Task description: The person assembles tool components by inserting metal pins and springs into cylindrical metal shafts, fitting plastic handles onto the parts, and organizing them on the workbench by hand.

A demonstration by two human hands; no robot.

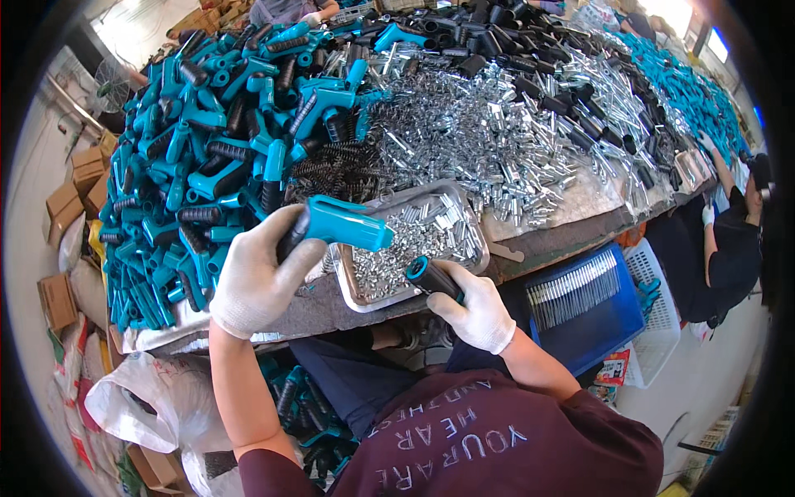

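My left hand (255,277), in a white glove, is closed round the black grip of a teal pistol-shaped plastic handle (352,225), its teal end toward the right. In my gloved right hand (480,311) is a short black cylinder (436,279) with a teal ring at its upper end. The two parts are apart, held over the near edge of the table. Beneath and beyond them lies a metal tray (361,303) of small silvery parts. A heap of teal and black handles (186,157) rises at the left, with dark coil springs (339,170) beside it.
Loose metal parts (505,157) and black sleeves (513,41) cover the table's middle and back. Right of me, a blue bin (563,340) holds a row of metal rods, with a white basket (660,340) beside it. A co-worker (729,257) sits at the right. A plastic bag (157,402) hangs at lower left.
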